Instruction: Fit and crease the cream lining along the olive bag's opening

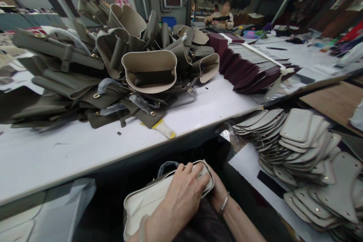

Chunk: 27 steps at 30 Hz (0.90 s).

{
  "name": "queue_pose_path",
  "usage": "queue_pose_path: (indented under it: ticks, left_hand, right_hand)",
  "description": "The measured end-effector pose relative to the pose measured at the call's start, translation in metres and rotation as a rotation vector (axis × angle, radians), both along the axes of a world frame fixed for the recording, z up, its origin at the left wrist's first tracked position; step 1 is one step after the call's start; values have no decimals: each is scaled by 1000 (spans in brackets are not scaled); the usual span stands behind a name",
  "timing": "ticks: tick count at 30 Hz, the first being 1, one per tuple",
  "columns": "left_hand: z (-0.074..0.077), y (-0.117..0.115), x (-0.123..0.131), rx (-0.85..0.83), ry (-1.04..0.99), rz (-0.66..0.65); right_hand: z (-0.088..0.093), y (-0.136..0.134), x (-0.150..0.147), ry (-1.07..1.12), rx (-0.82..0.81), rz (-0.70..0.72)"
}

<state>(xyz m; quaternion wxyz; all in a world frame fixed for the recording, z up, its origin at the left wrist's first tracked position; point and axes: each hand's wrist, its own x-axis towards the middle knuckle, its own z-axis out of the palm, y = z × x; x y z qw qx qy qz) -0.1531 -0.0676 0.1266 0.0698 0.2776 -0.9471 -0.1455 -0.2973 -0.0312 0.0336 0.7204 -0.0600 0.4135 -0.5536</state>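
**Handling of a Half-Made Bag Below the Bench Edge**

Gripping a pale grey bag shell (159, 200) low in the lap, below the front edge of the white worktable (56, 155). Shell smooth, leather-like, rounded at the corners, cream raw edge along the rim, thin dark handle loop at its top. Left hand (181, 193) laid over the upper rim, fingers curled down on the material, pressing and holding it. Right hand (217, 193) mostly hidden behind the shell, bracelet at the wrist; apparently clasping the far end, though the grip itself cannot be made out.

On the worktable: heaped olive-grey bag bodies (113, 68), some open-mouthed with pale linings, brass fittings and clear film wraps among them; yellow-tipped scrap (166, 130) at the front of the heap. Fanned stack of maroon panels (249, 68) further back. Overlapping grey base pieces (300, 147), flat with rounded corners and small studs, spread to the right on a lower surface.

Workshop room, daylight windows behind, two other persons seated at distant benches.
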Motion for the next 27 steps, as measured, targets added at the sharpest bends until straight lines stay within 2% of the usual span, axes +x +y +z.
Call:
queue_pose_path:
  ticks: [2, 5, 11, 15, 19, 24, 27]
  left_hand:
    - [-1, 1, 1, -11, 4, -3]
    - [-2, 3, 4, -16, 20, 3]
    - [0, 5, 7, -9, 22, 2]
    - [-1, 5, 7, -20, 30, 3]
    - [-4, 5, 7, -19, 61, 12]
    - [-5, 6, 9, -1, 97, 27]
    - [-4, 5, 10, -2, 102, 22]
  right_hand:
    - [18, 8, 0, -44, 33, -60]
    - [40, 14, -3, 36, 35, -90]
    - [48, 16, -4, 25, -9, -93]
    - [56, 23, -6, 102, -38, -6]
    - [60, 33, -17, 489, -86, 140]
    - [58, 36, -32, 1201, -92, 355]
    - [60, 32, -33, 1531, -182, 427]
